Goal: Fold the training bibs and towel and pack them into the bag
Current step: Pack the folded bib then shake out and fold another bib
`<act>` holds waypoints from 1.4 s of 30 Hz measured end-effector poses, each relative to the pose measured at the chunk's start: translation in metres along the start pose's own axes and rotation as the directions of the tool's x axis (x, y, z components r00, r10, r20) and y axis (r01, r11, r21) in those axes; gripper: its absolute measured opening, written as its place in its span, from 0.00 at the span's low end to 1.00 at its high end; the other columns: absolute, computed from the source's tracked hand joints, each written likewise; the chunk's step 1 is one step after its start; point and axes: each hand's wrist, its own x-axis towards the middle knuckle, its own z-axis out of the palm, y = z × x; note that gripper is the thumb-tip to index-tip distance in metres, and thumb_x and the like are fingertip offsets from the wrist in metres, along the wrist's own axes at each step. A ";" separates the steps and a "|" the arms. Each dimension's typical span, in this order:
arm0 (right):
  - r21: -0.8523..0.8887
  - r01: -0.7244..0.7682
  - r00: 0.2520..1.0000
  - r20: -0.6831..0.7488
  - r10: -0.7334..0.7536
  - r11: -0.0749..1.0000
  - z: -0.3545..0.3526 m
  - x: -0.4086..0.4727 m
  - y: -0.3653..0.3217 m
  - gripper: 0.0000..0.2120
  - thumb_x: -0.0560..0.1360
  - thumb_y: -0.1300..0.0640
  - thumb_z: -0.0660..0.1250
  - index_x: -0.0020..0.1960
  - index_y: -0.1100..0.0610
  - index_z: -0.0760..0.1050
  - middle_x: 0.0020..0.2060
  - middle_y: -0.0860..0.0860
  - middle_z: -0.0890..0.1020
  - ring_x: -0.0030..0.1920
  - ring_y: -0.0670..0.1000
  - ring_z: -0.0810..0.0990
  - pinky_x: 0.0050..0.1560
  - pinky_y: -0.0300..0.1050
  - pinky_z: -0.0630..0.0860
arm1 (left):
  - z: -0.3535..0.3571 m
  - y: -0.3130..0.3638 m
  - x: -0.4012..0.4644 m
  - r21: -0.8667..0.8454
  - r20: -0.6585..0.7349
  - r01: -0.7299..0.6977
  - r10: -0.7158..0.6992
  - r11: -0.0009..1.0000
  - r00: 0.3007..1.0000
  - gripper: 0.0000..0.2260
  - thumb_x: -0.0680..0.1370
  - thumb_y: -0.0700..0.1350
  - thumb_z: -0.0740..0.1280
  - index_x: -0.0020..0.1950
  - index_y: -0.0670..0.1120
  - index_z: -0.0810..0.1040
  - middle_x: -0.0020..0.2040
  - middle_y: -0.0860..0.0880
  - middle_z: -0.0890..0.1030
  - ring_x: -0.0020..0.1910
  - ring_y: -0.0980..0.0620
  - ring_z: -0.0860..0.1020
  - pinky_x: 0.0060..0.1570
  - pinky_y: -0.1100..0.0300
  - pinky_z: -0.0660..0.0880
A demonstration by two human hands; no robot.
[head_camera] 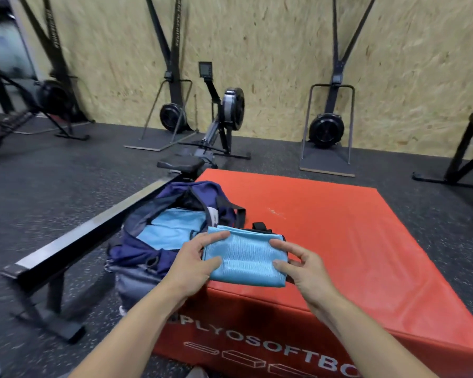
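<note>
A folded light blue cloth [245, 257] is held over the near left corner of the red plyo box [339, 227]. My left hand [200, 260] pinches its left edge, thumb on top. My right hand [298, 264] grips its right edge the same way. To the left, an open navy bag [137, 252] stands on the floor against the box. Inside it lies another folded light blue piece [172, 227]. A black strap [261, 227] shows just behind the held cloth.
A rowing machine's long rail [74, 241] runs diagonally left of the bag, its seat [180, 163] and flywheel [231, 107] behind. Ski-type machines [327, 126] stand along the chipboard wall. The dark rubber floor [66, 173] surrounds the box.
</note>
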 end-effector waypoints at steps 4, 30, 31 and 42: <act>-0.021 -0.015 0.999 0.048 0.016 1.000 0.052 0.020 -0.001 0.21 0.73 0.74 0.68 0.59 0.54 0.82 0.41 0.57 0.86 0.38 0.52 0.80 0.42 0.47 0.77 | -0.049 -0.009 -0.004 0.059 -0.095 0.032 -0.026 0.998 0.995 0.27 0.71 0.32 0.69 0.60 0.60 0.82 0.62 0.57 0.80 0.61 0.62 0.77 0.62 0.65 0.71; -0.477 -0.012 1.000 -0.029 -0.002 0.879 0.199 0.249 0.055 0.28 0.75 0.68 0.60 0.74 0.55 0.71 0.69 0.51 0.75 0.67 0.51 0.74 0.68 0.43 0.70 | -0.131 -0.160 0.202 0.168 -0.200 0.400 -0.367 0.901 0.909 0.26 0.74 0.30 0.59 0.64 0.51 0.81 0.47 0.44 0.81 0.34 0.50 0.73 0.34 0.61 0.69; -0.542 0.021 1.000 0.008 -0.019 0.840 0.199 0.252 0.061 0.27 0.77 0.66 0.61 0.75 0.55 0.69 0.72 0.51 0.73 0.71 0.51 0.72 0.70 0.41 0.67 | -0.130 -0.169 0.207 0.193 -0.194 0.402 -0.366 0.895 0.910 0.27 0.73 0.29 0.58 0.66 0.50 0.80 0.53 0.45 0.81 0.37 0.49 0.75 0.35 0.60 0.70; -0.834 0.148 0.988 0.151 -0.038 0.531 0.209 0.255 0.097 0.27 0.83 0.52 0.58 0.80 0.49 0.55 0.76 0.51 0.66 0.74 0.55 0.66 0.70 0.46 0.64 | -0.130 -0.223 0.207 0.745 -0.190 0.267 -0.188 0.612 0.963 0.22 0.85 0.47 0.54 0.79 0.61 0.59 0.72 0.48 0.68 0.67 0.42 0.68 0.65 0.43 0.67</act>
